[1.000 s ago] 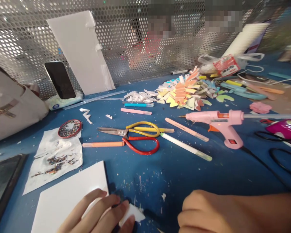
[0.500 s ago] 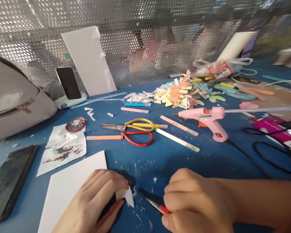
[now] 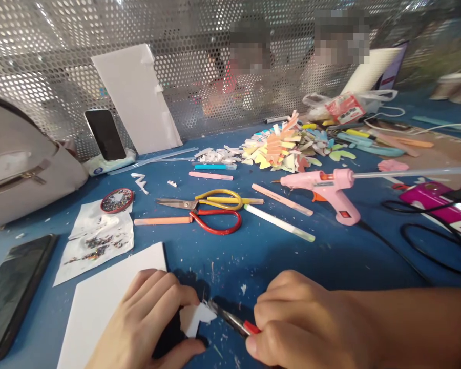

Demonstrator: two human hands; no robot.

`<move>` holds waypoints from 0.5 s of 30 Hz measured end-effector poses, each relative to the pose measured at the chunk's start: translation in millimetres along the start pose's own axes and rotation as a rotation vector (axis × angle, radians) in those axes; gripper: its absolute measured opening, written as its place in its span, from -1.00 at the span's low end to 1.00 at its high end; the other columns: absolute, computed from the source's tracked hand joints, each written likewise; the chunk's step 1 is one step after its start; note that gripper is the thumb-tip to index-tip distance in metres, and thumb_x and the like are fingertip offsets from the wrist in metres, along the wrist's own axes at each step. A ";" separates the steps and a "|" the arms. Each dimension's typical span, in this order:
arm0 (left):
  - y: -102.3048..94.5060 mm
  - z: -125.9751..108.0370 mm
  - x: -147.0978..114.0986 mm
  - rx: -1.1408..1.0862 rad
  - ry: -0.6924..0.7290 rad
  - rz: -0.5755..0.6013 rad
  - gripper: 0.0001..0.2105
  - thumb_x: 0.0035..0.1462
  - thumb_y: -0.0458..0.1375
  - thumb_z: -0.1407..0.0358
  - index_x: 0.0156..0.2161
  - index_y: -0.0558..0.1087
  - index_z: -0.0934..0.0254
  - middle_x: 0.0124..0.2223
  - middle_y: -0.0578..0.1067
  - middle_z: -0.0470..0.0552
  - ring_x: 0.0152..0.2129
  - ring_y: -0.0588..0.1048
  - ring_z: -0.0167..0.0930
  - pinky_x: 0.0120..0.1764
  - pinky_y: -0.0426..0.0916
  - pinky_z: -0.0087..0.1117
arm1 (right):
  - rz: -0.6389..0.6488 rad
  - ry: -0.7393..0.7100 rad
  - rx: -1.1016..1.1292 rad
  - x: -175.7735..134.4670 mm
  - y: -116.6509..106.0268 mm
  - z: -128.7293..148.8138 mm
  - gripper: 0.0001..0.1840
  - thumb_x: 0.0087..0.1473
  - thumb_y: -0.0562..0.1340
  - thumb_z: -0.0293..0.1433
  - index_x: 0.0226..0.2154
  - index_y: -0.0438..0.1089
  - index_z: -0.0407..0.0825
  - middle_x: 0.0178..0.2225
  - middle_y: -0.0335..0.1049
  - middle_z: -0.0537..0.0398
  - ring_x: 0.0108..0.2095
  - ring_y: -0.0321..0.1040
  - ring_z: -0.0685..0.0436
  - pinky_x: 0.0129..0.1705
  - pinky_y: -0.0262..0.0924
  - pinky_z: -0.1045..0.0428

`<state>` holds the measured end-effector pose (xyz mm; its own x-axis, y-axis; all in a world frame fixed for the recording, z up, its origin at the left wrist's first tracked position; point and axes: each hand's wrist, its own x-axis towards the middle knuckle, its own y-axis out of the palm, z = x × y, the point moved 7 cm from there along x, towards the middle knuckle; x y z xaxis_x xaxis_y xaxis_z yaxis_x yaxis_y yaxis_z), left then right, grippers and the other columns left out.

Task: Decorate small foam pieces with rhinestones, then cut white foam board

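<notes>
My left hand pinches a small folded white paper piece between thumb and fingers, over the right edge of a white sheet. In my closed right hand are small red-handled scissors; the fingers hide most of the handle. Their pointed dark blades aim left, with the tip against or just beside the paper piece; I cannot tell whether they touch. Beyond my hands lies a larger pair of scissors with one yellow and one red handle.
Several markers surround the larger scissors. A pink glue gun lies right, its cable near a magenta power strip. Paper scraps are heaped behind. At left are a phone, a bead-filled dish and a bag.
The scissors' tip has moved left, up to the paper piece. The paper piece has turned in my left hand, and the thumb has shifted lower, away from the fingers.
</notes>
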<state>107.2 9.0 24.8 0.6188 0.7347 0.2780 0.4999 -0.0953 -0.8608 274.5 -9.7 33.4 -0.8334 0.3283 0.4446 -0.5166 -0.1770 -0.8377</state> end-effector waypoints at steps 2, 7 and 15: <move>0.2 0.9 0.1 0.004 0.002 0.002 -0.79 0.25 0.20 0.10 -0.18 0.37 0.18 -0.33 0.51 -0.08 -0.38 0.48 -0.36 -0.22 0.40 -0.37 | 0.035 0.014 -0.001 -1.6 3.1 -1.7 -0.86 0.12 0.21 -0.33 -0.36 0.24 -0.05 -0.60 0.13 0.30 -0.62 0.08 0.04 -0.55 -0.08 0.04; 3.5 1.6 -0.3 0.008 0.052 0.039 -0.78 0.22 0.25 0.13 -0.17 0.35 0.18 -0.36 0.47 -0.09 -0.39 0.46 -0.35 -0.24 0.39 -0.37 | 0.053 0.022 0.051 -0.9 4.5 -3.1 -0.86 0.13 0.22 -0.34 -0.36 0.27 -0.07 -0.59 0.16 0.29 -0.61 0.11 0.04 -0.52 -0.04 0.06; 4.3 5.5 -2.5 -0.063 0.003 0.029 -0.83 0.30 0.15 0.14 -0.19 0.36 0.18 -0.34 0.46 -0.08 -0.40 0.46 -0.37 -0.25 0.39 -0.38 | 0.125 0.021 0.021 3.1 5.9 -1.7 -0.75 0.14 0.17 -0.44 -0.51 0.13 0.00 -0.63 0.05 0.28 -0.65 -0.01 0.02 -0.58 -0.17 0.02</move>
